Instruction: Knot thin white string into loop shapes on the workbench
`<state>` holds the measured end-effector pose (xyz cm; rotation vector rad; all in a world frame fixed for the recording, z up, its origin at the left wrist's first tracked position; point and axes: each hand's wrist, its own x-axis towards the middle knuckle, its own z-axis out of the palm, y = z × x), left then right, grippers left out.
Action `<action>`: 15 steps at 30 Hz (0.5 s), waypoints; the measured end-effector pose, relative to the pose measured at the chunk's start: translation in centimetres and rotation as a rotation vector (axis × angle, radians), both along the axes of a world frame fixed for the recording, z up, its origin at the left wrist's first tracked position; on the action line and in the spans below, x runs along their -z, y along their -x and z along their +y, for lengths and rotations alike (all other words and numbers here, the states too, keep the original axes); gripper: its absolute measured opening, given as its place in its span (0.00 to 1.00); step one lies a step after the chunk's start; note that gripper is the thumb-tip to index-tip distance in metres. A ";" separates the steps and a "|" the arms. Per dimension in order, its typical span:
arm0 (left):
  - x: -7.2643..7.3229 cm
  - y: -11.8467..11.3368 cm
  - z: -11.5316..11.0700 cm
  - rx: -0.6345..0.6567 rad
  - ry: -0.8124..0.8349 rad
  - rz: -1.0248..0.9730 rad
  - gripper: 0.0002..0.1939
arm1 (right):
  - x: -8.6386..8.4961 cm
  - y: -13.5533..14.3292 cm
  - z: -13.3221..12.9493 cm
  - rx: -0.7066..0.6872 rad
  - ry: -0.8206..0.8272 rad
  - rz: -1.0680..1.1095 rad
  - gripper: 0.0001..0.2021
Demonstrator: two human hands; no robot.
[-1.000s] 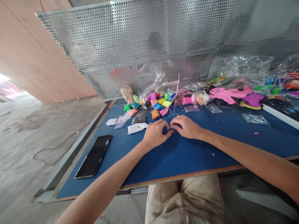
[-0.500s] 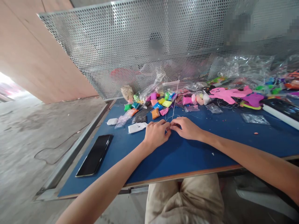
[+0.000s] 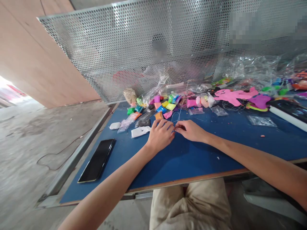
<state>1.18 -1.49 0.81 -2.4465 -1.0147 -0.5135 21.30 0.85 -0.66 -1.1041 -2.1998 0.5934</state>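
My left hand (image 3: pixel 161 133) and my right hand (image 3: pixel 190 130) meet above the blue table, fingertips almost touching. Both are closed in a pinch on a thin pale wire (image 3: pixel 184 99), whose long end rises at a slant to the upper right. A small loop of it bows above the fingertips. The exact spot being pinched is hidden by my fingers. Just left of my left hand lies a white packet (image 3: pixel 140 131), and an orange clay packet (image 3: pixel 159 115) sits right behind it.
A phone (image 3: pixel 97 160) and a white case (image 3: pixel 115 126) lie on the table (image 3: pixel 192 169) at left. Colourful packets, clear plastic bags (image 3: pixel 254 68) and a pink figure (image 3: pixel 235 96) line the back, before a perforated metal panel (image 3: pixel 129 41). A black-and-white object (image 3: pixel 287 118) is at right.
The wire's upper end has tipped to the right, and its loop stands out more. My left fingers have shifted slightly and lie closer over the pinch. My right hand stays nearly in place.
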 end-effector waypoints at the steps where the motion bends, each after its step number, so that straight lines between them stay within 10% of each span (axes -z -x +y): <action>1: 0.0 -0.1 0.0 0.004 -0.022 0.021 0.06 | -0.1 0.0 0.0 0.001 -0.005 -0.007 0.06; 9: 0.0 -0.3 -0.5 -0.099 -0.033 0.056 0.06 | -0.2 0.4 -0.5 -0.016 -0.051 -0.015 0.07; 15: -0.6 -0.1 -0.6 -0.075 0.081 -0.034 0.12 | -0.2 -0.2 0.0 0.002 -0.486 -0.186 0.07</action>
